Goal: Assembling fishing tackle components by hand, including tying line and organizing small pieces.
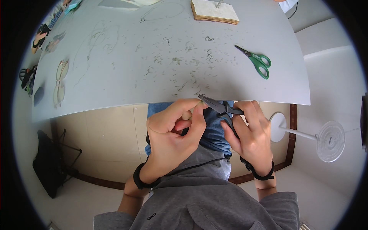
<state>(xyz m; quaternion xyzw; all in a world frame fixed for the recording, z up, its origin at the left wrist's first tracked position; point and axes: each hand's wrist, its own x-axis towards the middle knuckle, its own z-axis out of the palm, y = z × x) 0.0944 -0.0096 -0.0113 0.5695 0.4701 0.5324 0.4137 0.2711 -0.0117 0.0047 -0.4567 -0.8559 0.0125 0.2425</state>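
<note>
Left hand (176, 128): thumb and index fingers pinched at the tips, seemingly on a tiny greenish bit (203, 102) right at the near edge of the counter (126, 78). Right hand (249, 134): fingers curled around the handles of dark scissors (214, 104), handles parted, blade points right by the left fingertips.

Step looks like fine snipping. To do it well: brace both hands, pinch just behind the cut, angle the points away from skin, take small bites with the blade ends. Working over the counter rather than the lap should catch scraps; loose clippings (176, 60) lie scattered ahead. Green-handled scissors (257, 63) lie apart, off to the right.

Hard to make out: the bit itself, mostly covered by the fingertips; whether the blades touch it; the exact blade gap. Remaining left fingers fold inward, partly hidden. Block (214, 11) at the top carries a rod, cut off by the frame.
</note>
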